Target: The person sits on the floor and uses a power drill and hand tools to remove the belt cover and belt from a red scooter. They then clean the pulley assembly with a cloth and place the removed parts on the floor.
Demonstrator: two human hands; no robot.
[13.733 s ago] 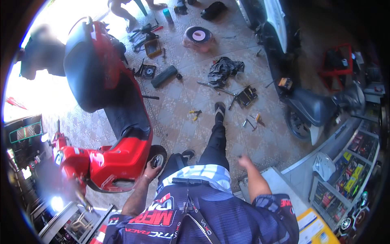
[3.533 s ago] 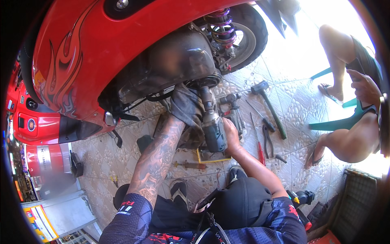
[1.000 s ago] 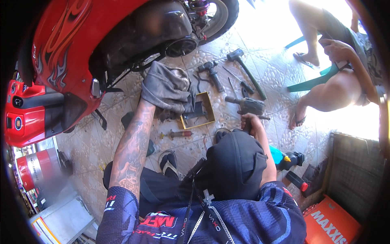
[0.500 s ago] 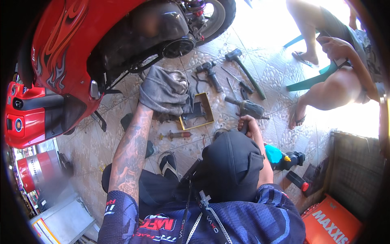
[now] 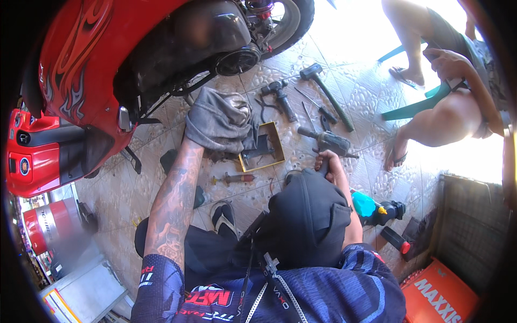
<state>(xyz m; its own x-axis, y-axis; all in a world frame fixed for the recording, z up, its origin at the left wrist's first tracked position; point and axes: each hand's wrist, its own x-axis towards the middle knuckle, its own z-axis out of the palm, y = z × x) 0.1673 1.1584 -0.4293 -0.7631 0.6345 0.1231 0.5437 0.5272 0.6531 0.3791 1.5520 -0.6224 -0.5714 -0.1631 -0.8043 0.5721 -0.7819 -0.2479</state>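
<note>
head view: left hand (image 5: 215, 126) under grey rag (image 5: 221, 118), grip hidden. right hand (image 5: 327, 161) wraps drill (image 5: 329, 142) handle; drill lies flat on floor (image 5: 377, 177), nose pointing left.

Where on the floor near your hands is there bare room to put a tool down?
Bare tile lies left of the screwdriver, toward the scooter, and between the hammer and the seated person's foot. It is crowded around the yellow tray, grey rag and power tool by the right hand.

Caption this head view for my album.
Left hand under a grey rag, right hand on a power tool beside a red scooter.
</note>
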